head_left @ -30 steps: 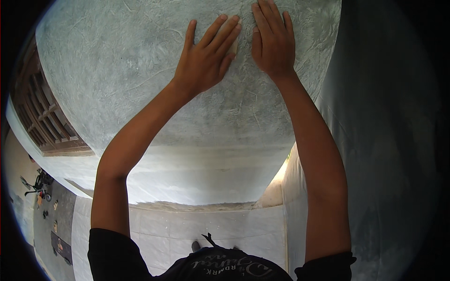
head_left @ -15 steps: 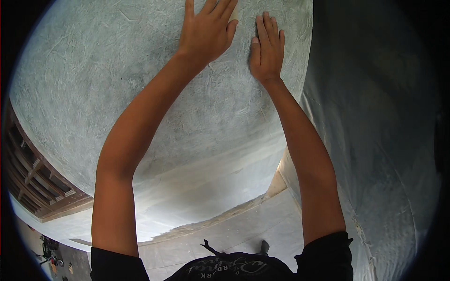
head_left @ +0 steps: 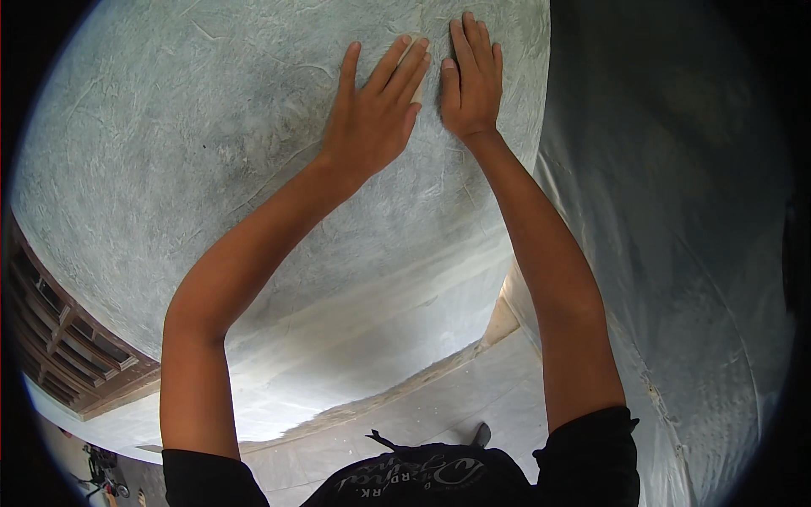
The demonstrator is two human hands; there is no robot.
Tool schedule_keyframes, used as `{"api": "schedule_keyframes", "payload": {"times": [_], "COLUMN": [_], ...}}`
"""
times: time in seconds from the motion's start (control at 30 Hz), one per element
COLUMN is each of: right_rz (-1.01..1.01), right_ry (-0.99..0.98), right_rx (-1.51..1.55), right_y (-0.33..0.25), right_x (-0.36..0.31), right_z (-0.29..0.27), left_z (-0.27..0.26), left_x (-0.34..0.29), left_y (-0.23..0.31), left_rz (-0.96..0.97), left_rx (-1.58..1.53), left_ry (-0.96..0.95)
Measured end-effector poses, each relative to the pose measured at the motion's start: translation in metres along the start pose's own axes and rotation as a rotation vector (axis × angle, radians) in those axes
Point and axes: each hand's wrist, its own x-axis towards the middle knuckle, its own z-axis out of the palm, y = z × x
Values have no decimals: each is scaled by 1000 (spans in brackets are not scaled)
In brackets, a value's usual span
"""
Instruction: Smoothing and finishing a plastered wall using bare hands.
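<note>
One grey wall point(head_left: 245, 203), left hand point(head_left: 369, 122) lower than before, spread over one pale scrap point(head_left: 419, 91), right hand point(head_left: 475, 89) flat, fingers close.

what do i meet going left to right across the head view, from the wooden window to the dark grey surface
Brown wooden window → left hand → right hand → dark grey surface
</note>
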Motion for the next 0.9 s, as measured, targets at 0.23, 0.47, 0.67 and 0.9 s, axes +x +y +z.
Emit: {"api": "schedule_keyframes", "payload": {"times": [0.23, 0.47, 0.67, 0.9], "right_rz": [9, 13, 19, 18], "right_ry": [16, 17, 19, -1], "right_rx": [44, 56, 57, 49], "right_y": [-4, -9, -1, -4], "right_x": [-1, -1, 0, -3], "right_z": [4, 8, -1, 3], "left_z": [-7, -7, -11, -9], "left_x": [30, 30, -17, 24], "left_y": [-28, -35, 9, -25], "left_rz": [-152, -113, -26, -174], "left_rx": [76, -42, -153, 24], "left_ry": [46, 42, -92, -17]}}
